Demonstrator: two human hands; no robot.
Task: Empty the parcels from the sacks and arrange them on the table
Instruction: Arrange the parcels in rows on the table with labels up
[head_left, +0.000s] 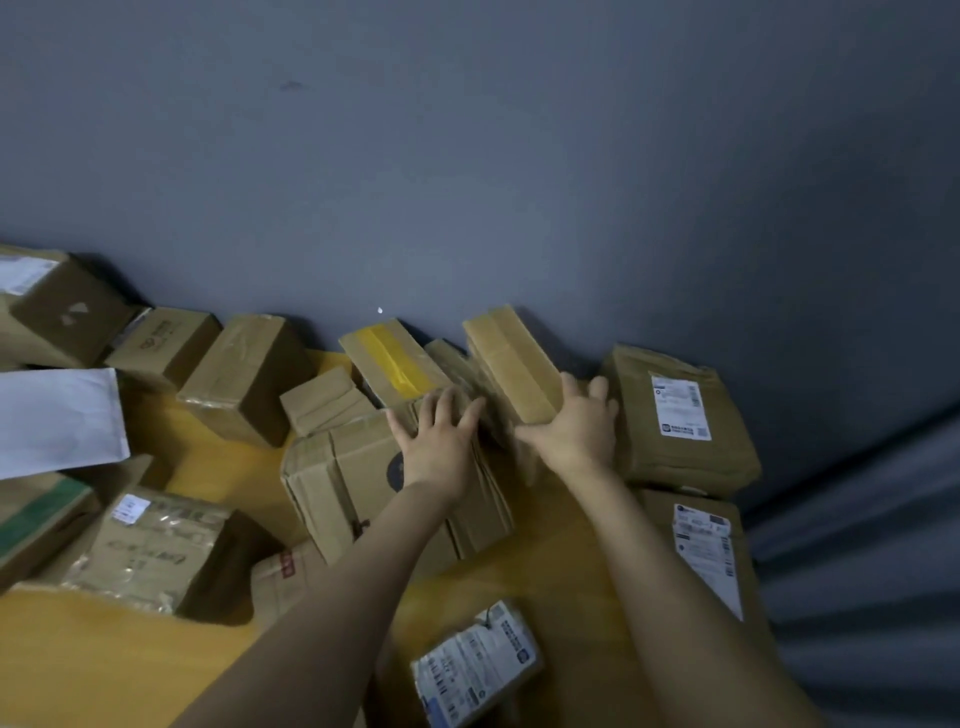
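Note:
Several brown cardboard parcels lie on a yellow table (218, 467) against a grey wall. My left hand (441, 441) lies flat with spread fingers on top of a large creased box (358, 488) at the centre. My right hand (576, 431) grips the near end of a long flat box (509, 358) that leans tilted toward the wall. A box with yellow tape (389, 358) stands just left of it. No sack is in view.
A padded brown parcel with a white label (675, 415) sits at the right, another labelled one (711, 551) below it. A labelled packet (478, 660) lies near me. More boxes (244, 374) and a white envelope (57, 421) fill the left side.

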